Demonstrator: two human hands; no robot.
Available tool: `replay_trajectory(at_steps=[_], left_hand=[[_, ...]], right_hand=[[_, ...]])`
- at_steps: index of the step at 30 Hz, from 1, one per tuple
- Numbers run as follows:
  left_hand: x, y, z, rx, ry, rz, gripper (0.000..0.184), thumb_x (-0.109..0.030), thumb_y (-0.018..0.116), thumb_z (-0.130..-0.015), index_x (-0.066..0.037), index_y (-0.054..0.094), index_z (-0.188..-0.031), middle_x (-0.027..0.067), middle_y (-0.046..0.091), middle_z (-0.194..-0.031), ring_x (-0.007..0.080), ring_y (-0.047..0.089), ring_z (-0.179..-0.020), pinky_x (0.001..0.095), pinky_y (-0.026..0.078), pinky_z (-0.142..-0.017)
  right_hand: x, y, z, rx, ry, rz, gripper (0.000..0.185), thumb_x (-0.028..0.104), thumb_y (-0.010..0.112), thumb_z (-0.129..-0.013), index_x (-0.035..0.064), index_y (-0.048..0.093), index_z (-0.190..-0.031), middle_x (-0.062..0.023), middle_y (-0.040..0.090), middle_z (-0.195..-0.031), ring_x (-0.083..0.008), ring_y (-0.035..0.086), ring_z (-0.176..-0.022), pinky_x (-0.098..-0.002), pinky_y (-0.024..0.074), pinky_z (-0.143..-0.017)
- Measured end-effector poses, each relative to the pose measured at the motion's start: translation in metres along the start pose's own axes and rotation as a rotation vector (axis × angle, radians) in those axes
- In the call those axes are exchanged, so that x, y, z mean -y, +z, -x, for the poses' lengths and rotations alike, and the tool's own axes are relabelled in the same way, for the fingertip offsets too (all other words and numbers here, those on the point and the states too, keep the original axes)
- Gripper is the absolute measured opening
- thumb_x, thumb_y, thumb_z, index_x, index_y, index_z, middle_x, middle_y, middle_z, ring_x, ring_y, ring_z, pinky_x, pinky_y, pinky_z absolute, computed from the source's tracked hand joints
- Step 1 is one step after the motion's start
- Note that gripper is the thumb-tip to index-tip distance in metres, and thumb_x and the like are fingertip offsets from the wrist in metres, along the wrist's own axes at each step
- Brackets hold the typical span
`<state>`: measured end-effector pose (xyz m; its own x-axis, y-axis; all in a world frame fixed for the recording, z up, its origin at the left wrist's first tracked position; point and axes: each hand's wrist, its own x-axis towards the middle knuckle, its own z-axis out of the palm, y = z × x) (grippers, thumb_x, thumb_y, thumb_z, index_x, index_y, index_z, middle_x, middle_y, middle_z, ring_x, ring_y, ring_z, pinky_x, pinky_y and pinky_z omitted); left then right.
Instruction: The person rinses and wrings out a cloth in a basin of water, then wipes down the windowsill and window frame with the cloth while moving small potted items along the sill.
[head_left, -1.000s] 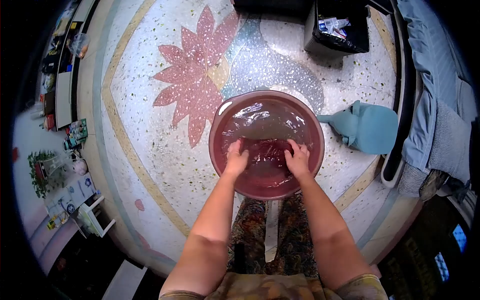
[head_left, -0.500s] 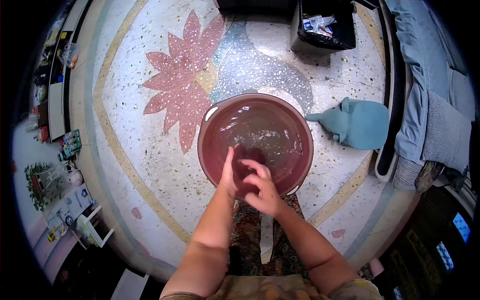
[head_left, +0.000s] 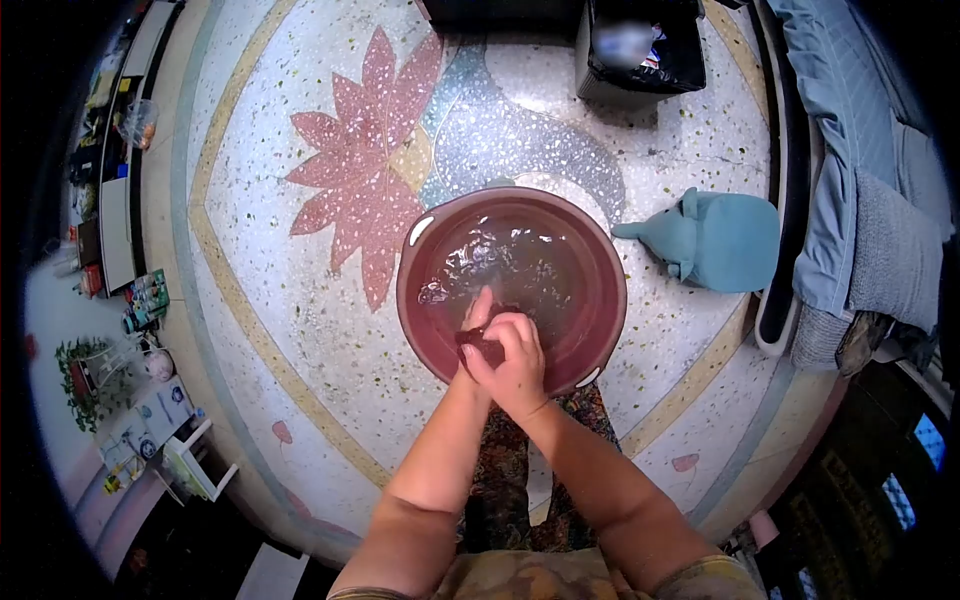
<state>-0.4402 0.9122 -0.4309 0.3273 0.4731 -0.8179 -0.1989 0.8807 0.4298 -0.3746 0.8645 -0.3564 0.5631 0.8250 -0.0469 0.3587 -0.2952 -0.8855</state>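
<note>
A round maroon basin (head_left: 612, 300) holds rippling water (head_left: 545, 265) that throws bright reflections. My left hand (head_left: 480, 305) is over the near part of the basin, fingers stretched forward and partly covered by the other hand. Across its palm and wrist lies my right hand (head_left: 518, 365), its fingers and thumb curled. Between the right thumb and fingers shows a dark reddish patch (head_left: 488, 348); I cannot tell whether it is a wet cloth or the basin behind.
A teal animal-shaped stool (head_left: 735, 242) stands right of the basin. Beyond it is a sofa (head_left: 830, 200) with a grey cushion (head_left: 890, 245). A black bin (head_left: 640, 85) with rubbish is at the far side. Patterned terrazzo floor (head_left: 300, 330) surrounds the basin.
My right hand has moved left and up onto my left hand, where the two were apart before. The water ripples have spread toward the basin's left side.
</note>
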Motion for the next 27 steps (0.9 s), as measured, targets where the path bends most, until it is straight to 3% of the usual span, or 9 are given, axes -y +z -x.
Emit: replay_trajectory(at_steps=[2,5,8,12,16,23,25,26,27], left_hand=[[0.007,-0.006,-0.009,0.009,0.189,-0.253,0.022,-0.03,0.051,-0.088,-0.01,0.055,-0.081,0.0031,0.053,-0.075,0.0145,0.054,-0.07,0.0311,0.045,-0.062],[0.021,-0.009,-0.014,-0.006,0.06,0.102,0.021,-0.025,0.051,-0.087,-0.009,0.054,-0.074,0.0023,0.05,-0.07,0.0131,0.053,-0.067,0.0303,0.044,-0.06],[-0.006,0.026,0.01,-0.167,0.084,0.092,0.016,-0.019,0.051,-0.087,-0.006,0.058,-0.083,0.0026,0.055,-0.074,0.0144,0.055,-0.069,0.0273,0.045,-0.061],[-0.025,0.012,0.011,-0.122,0.116,-0.451,0.027,-0.026,0.05,-0.09,-0.001,0.059,-0.091,0.0026,0.059,-0.086,0.0117,0.054,-0.079,0.0261,0.043,-0.072],[-0.018,-0.004,-0.004,-0.256,0.201,-0.407,0.031,-0.031,0.049,-0.091,-0.003,0.06,-0.086,-0.0034,0.052,-0.078,0.0047,0.044,-0.075,0.0221,0.038,-0.068],[-0.001,-0.044,-0.028,-0.313,0.223,-0.815,0.046,-0.029,0.058,-0.084,-0.002,0.044,-0.118,0.0123,0.051,-0.109,0.0228,0.051,-0.096,0.0308,0.04,-0.086],[-0.003,-0.036,-0.021,-0.408,0.428,-1.274,0.056,-0.024,0.061,-0.08,-0.014,0.036,-0.129,0.0172,0.04,-0.119,0.0313,0.047,-0.104,0.0383,0.037,-0.091],[-0.007,-0.027,-0.015,-0.417,0.237,-1.359,0.059,-0.022,0.062,-0.079,-0.026,0.036,-0.131,0.0186,0.032,-0.125,0.0367,0.04,-0.113,0.0462,0.034,-0.093],[-0.003,-0.029,-0.016,-0.419,0.235,-1.36,0.059,-0.022,0.062,-0.079,-0.026,0.036,-0.131,0.0186,0.032,-0.125,0.0367,0.04,-0.113,0.0462,0.034,-0.093]], right_hand=[[-0.004,-0.002,-0.005,0.011,-0.021,-0.001,0.028,0.013,0.072,-0.065,0.006,0.05,-0.08,-0.0103,0.052,-0.089,-0.0299,0.053,-0.083,-0.0382,0.0448,-0.073],[-0.013,-0.008,-0.016,0.03,-0.09,0.015,0.024,0.015,0.07,-0.07,0.0053,0.051,-0.081,-0.0124,0.052,-0.084,-0.0331,0.055,-0.076,-0.0392,0.046,-0.067],[-0.023,-0.012,-0.03,0.124,0.061,-0.02,0.026,0.029,0.06,-0.082,0.0044,0.054,-0.087,-0.018,0.057,-0.085,-0.0404,0.057,-0.073,-0.046,0.0458,-0.062],[-0.068,-0.036,-0.049,0.219,0.341,0.269,0.04,0.04,0.058,-0.083,0.0007,0.058,-0.082,-0.0201,0.06,-0.084,-0.0392,0.058,-0.078,-0.0456,0.0462,-0.067],[-0.074,-0.045,-0.061,0.309,0.493,0.283,0.044,0.044,0.058,-0.08,0.0003,0.06,-0.085,-0.0201,0.06,-0.089,-0.038,0.058,-0.084,-0.043,0.0457,-0.074],[-0.125,-0.035,-0.05,0.241,0.567,0.283,0.033,0.027,0.063,-0.075,0.0094,0.06,-0.102,-0.0185,0.051,-0.105,-0.036,0.047,-0.104,-0.0415,0.039,-0.088],[-0.117,-0.031,-0.04,0.089,0.379,0.401,0.042,0.023,0.065,-0.074,0.0167,0.054,-0.114,-0.0163,0.045,-0.113,-0.0345,0.041,-0.11,-0.0462,0.036,-0.09],[-0.112,-0.032,-0.037,0.184,0.393,0.453,0.053,0.017,0.064,-0.075,0.0233,0.046,-0.124,-0.0152,0.037,-0.122,-0.0358,0.036,-0.114,-0.0505,0.0339,-0.09],[-0.112,-0.03,-0.033,0.186,0.393,0.451,0.053,0.017,0.064,-0.075,0.0233,0.046,-0.124,-0.0152,0.037,-0.122,-0.0358,0.036,-0.114,-0.0505,0.0339,-0.09]])
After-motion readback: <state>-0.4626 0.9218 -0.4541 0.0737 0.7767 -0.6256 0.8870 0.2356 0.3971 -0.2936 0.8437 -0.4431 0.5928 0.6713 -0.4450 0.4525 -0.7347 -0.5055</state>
